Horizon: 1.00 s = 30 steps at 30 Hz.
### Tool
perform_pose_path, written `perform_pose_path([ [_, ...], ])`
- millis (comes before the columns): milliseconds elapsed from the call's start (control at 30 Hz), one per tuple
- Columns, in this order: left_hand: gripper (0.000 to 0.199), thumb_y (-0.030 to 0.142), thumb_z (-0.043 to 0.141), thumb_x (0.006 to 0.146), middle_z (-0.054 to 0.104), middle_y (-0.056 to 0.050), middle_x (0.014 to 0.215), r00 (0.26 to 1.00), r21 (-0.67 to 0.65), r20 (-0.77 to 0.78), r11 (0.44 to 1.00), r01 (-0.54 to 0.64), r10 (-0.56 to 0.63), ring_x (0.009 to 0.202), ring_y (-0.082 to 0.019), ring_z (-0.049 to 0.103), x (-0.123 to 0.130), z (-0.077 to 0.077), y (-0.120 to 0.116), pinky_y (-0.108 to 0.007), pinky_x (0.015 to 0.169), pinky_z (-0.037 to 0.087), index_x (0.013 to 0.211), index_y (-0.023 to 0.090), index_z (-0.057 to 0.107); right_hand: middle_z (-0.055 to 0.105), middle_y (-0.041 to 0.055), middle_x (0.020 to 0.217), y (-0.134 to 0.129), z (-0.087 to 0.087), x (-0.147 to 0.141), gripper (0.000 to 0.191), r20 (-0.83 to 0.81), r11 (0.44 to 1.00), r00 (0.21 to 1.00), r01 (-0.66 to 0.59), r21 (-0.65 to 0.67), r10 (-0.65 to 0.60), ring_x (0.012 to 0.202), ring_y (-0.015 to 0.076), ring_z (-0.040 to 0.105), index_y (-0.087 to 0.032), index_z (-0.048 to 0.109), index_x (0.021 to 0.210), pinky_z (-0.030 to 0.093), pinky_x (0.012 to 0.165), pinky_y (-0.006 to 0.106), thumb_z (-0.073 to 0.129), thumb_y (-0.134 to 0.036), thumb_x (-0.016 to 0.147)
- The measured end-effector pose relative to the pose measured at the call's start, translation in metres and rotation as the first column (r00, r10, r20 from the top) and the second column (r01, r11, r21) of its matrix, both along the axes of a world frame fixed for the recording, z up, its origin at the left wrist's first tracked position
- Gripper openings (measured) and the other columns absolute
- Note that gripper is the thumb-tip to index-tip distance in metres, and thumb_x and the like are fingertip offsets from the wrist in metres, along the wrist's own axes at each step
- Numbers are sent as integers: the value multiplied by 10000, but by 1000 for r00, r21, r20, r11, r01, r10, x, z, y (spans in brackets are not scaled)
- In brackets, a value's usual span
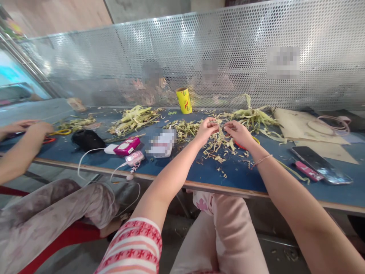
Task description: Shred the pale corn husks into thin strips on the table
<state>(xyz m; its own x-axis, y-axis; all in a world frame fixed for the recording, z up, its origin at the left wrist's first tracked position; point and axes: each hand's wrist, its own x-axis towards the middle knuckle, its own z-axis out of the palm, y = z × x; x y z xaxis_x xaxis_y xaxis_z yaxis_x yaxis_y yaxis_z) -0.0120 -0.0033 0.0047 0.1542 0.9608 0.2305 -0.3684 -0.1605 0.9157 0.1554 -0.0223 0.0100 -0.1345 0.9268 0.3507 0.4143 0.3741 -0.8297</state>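
My left hand point(207, 131) and my right hand point(238, 132) face each other a short gap apart over the table. Each has its thumb and fingers drawn together in a pinch. Pale plant scraps point(218, 146) lie under and between them, so what the fingertips hold cannot be made out. A heap of greenish cut pieces point(184, 130) sits left of my left hand. Long pale-green leafy strips point(253, 118) are piled behind my right hand. Scissors with a red and yellow handle point(256, 140) lie partly hidden beneath my right wrist.
A yellow tube point(184, 101) stands before the perforated metal screen point(242, 45). On the blue table point(182, 171) are a phone point(322, 165), brown paper point(308, 125), a pink box point(127, 146), a black pouch point(88, 140) and another strip pile point(134, 118). A co-worker's hands point(34, 127) are at left.
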Motion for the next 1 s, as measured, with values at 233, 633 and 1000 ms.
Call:
perform_pose_path([
  [233,253,68,669,736,587,60,675,987,56,-125,992,109,-101,600,-68,595,-1,-3,0,-248,689,495,914,172,522,655,26,795,8,-3,7,199,-62,999,997,-35,38,37,653,169,662,-204,609,977,548,651,324,640,-284,798],
  [633,256,35,649,741,591,41,702,970,80,-230,992,101,-80,627,-76,599,3,-8,3,-251,704,493,945,157,554,676,19,720,-1,1,3,132,88,998,996,-14,56,9,559,152,619,-196,641,870,509,594,298,581,-292,801],
  [1000,130,272,582,886,630,-19,756,961,109,-272,991,74,-42,675,-99,591,0,-3,-2,-247,696,479,826,156,581,640,-6,636,-11,6,-2,122,206,993,978,-2,117,-22,519,151,622,-199,624,885,497,604,291,529,-246,823],
])
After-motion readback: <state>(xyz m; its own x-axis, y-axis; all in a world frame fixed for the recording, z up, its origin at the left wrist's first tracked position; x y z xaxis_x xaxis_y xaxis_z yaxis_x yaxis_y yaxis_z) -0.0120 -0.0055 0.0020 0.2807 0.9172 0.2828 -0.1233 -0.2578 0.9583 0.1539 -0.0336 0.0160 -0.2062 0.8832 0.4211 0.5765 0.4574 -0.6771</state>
